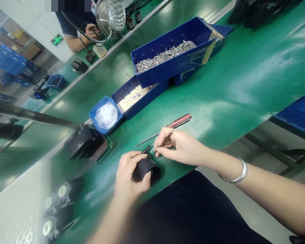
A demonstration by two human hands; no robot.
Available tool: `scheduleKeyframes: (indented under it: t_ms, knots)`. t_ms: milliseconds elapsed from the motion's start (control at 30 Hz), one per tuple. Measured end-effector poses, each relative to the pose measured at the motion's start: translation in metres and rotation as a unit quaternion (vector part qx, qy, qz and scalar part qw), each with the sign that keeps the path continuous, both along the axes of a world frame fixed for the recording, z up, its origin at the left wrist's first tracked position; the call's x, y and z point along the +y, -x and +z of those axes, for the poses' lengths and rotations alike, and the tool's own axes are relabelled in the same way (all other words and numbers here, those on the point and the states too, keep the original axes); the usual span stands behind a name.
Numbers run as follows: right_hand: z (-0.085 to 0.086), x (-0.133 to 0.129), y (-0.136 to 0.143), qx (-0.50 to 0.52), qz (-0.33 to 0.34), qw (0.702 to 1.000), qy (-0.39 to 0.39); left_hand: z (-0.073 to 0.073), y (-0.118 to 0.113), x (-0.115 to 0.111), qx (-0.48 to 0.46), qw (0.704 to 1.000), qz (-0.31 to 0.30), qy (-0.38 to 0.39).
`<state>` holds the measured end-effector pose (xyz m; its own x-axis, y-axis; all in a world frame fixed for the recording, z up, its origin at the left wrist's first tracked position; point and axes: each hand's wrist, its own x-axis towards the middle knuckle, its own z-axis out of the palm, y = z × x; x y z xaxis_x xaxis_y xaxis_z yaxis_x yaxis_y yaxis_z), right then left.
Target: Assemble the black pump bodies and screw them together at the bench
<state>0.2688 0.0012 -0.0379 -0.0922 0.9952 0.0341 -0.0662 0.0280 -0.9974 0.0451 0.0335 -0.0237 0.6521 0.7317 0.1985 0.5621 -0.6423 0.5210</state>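
Note:
My left hand (129, 174) is wrapped round a black cylindrical housing (144, 166), its thumb at the rim of the open end, which faces me. A short dark stem juts from the housing's far side. Just right of it, my right hand (176, 145) is closed in a pinch on a thin dark stick-like piece (171, 133); its exact kind I cannot make out. Behind the right fingers lies a screwdriver (181, 121) with a red striped handle, its shaft pointing left. The right wrist wears a silver bangle (240, 172).
Blue bins hold metal screws (167, 56), small cream pieces (132, 98) and white tubing (106, 115). A black device (83, 140) stands left of the hands. Several black housings with white centres (63, 191) sit at lower left. Across the bench a person's hand (93, 32) works near a lamp.

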Motion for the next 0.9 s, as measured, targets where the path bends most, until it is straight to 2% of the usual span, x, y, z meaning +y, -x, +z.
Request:
scheduleKeyframes:
  t_ms: [167,400,433,500,567,600,733,900]
  knots:
    - [-0.009,-0.008,0.010,-0.029,-0.032,0.998,-0.040,-0.002,0.001,-0.002,-0.010,1.000,0.005,-0.005]
    - [-0.014,-0.007,0.012,0.009,-0.029,0.999,-0.043,-0.006,0.002,-0.002,-0.023,1.000,0.010,-0.013]
    - [-0.015,-0.007,0.011,0.007,-0.053,0.997,-0.062,-0.007,0.003,-0.003,-0.027,1.000,0.012,-0.011]
    - [-0.016,-0.009,0.008,-0.007,-0.142,0.983,-0.119,-0.009,0.005,-0.003,-0.051,0.998,0.022,0.009]
    - [-0.014,-0.012,0.004,-0.050,-0.212,0.961,-0.173,-0.011,0.009,-0.003,-0.101,0.992,0.045,0.065]
    - [-0.013,-0.014,0.003,-0.090,-0.216,0.954,-0.188,-0.012,0.011,-0.004,-0.135,0.984,0.060,0.103]
    - [-0.006,-0.022,0.010,-0.255,-0.124,0.940,-0.192,-0.012,0.014,-0.006,-0.252,0.936,0.087,0.231]
    - [0.001,-0.026,0.034,-0.230,-0.079,0.956,-0.162,-0.006,0.010,-0.011,-0.297,0.912,0.074,0.272]
